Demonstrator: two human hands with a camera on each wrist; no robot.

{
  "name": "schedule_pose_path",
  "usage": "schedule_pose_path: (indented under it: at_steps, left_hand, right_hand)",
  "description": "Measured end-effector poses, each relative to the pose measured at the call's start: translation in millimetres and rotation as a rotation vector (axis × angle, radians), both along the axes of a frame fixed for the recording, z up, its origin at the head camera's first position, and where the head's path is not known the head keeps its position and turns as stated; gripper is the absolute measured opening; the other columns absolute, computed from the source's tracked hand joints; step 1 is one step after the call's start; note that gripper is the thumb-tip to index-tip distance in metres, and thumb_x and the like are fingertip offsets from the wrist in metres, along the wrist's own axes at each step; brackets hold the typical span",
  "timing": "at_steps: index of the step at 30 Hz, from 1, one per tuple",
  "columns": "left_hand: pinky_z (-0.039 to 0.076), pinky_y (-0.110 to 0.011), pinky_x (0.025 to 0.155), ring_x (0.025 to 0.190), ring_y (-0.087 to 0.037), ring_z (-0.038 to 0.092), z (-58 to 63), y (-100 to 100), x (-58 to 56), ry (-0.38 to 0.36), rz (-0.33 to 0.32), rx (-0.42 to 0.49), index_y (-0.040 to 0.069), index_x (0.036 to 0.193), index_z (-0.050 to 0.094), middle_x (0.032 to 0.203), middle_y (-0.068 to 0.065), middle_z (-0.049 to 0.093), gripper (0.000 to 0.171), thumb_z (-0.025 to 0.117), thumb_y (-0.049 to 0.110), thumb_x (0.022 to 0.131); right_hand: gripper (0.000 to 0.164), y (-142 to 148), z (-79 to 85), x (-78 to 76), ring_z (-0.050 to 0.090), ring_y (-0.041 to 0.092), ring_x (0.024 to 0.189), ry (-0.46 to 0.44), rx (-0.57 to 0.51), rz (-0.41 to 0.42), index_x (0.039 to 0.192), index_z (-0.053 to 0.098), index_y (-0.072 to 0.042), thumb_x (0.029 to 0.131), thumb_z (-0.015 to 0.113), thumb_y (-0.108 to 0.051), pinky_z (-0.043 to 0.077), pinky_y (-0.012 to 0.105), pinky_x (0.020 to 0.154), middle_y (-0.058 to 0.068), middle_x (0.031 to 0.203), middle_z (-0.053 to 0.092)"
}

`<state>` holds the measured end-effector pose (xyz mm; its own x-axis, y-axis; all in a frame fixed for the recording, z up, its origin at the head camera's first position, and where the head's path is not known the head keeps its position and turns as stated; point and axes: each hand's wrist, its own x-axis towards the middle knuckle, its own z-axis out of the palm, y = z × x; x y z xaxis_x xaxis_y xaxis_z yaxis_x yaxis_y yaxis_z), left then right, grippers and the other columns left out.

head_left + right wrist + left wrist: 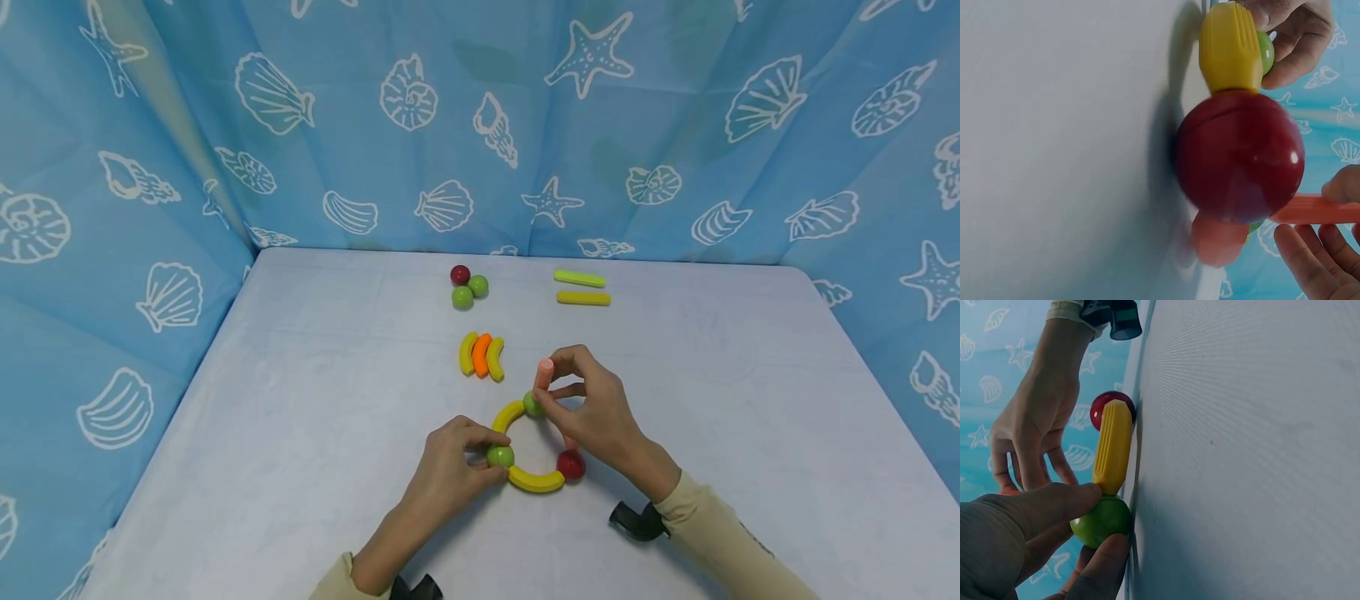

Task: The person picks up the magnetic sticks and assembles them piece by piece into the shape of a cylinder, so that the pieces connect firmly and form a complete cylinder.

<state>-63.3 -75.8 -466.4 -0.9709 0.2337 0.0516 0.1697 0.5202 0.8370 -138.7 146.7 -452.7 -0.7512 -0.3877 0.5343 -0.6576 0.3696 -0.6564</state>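
Observation:
On the table a ring of toy building pieces lies between the hands: yellow curved rods (pixel 536 480), a coral curved rod (pixel 1219 240), green balls and a red ball (pixel 572 466). My left hand (pixel 457 462) pinches the ring's left green ball (pixel 1100 522) between thumb and fingers. My right hand (pixel 592 408) holds a coral straight rod (pixel 543 374) upright at the ring's far green ball (pixel 532 406). Fingers hide the rod's lower end, so I cannot tell whether it touches that ball. The right hand partly covers the ring's coral curved rod.
Behind the ring lie two yellow curved rods (pixel 468 353) with an orange curved rod (pixel 482 356) between them. Farther back are a red ball (pixel 460 275), two green balls (pixel 462 297) and two yellowish straight rods (pixel 583 298). A blue shell-patterned curtain (pixel 450 125) borders the white table (pixel 300 375).

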Motion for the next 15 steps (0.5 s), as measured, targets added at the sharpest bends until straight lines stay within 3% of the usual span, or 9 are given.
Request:
schedule_pose_path:
  at_steps: [10, 15]
  left_hand:
    - [0.055, -0.024, 0.078, 0.092, -0.012, 0.061, 0.1, 0, -0.6, -0.013, 0.001, 0.01, 0.014, 0.103, 0.079, 0.095, 0.007, 0.062, 0.028, 0.085, 0.007, 0.077]
    - [0.055, -0.023, 0.077, 0.092, -0.012, 0.062, 0.6, 0, -0.3, -0.02, 0.004, 0.018, 0.013, 0.103, 0.079, 0.095, 0.006, 0.062, 0.028, 0.085, 0.007, 0.077]
  right_hand:
    - [0.052, 9, -2.0, -3.3, 0.066, 0.018, 0.093, -0.036, 0.048, -0.007, 0.116, 0.053, -0.006, 0.075, 0.086, -0.001, 0.06, 0.031, 0.07, -0.001, 0.107, 0.065]
    - [0.047, 17, -3.8, -6.8, 0.066, 0.021, 0.094, -0.008, 0.056, 0.005, 0.116, 0.056, -0.002, 0.077, 0.08, 0.005, 0.061, 0.036, 0.07, 0.005, 0.108, 0.065]
